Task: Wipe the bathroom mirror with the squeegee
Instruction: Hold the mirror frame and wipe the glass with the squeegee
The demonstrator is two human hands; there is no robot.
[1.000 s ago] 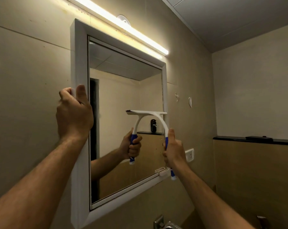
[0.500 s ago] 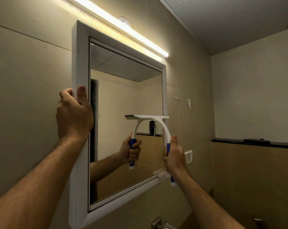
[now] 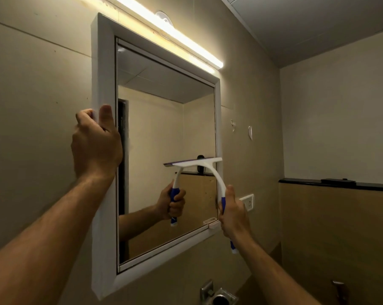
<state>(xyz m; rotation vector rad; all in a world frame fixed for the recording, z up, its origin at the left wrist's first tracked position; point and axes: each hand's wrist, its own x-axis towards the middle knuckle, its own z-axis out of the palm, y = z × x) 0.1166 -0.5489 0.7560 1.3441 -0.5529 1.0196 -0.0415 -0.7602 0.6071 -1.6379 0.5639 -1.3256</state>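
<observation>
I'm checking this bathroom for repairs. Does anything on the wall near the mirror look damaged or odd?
Nothing looks broken. The only odd bits are two small pale marks on the wall right of the mirror, above the socket; what they are is too small to tell.

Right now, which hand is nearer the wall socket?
Right. The right hand holds the squeegee handle just left of the socket; the left hand grips the mirror frame far across.

The single head-worn view looks forward and slightly upward, close to the wall-hung mirror [image 3: 164, 150].
</observation>
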